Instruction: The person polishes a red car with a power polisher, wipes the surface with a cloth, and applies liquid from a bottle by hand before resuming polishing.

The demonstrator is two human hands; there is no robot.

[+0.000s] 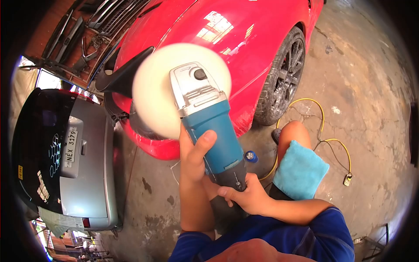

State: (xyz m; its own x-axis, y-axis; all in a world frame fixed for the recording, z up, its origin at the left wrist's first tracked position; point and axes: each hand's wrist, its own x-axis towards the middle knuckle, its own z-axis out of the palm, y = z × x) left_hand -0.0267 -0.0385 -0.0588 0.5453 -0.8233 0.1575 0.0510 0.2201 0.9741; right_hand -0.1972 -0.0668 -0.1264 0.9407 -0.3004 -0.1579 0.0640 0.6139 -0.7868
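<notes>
A teal and silver power polisher [218, 135] with a round cream pad [152, 91] is held up before the front of a red car [183, 26]. The pad's edge looks smeared. My left hand [195, 155] is wrapped round the teal body near its middle, thumb on top. My right hand [249, 196] grips the black rear end of the tool. Whether the pad touches the paint cannot be told from this view. A light blue cloth [301, 170] lies over my right knee.
A silver vehicle [89, 153] stands at the left. Dark car parts [72, 39] lie at the upper left. The red car's wheel [283, 76] is at the right of its body. A yellow cord [323, 118] and a small blue-rimmed container [250, 156] are on the concrete floor [358, 87].
</notes>
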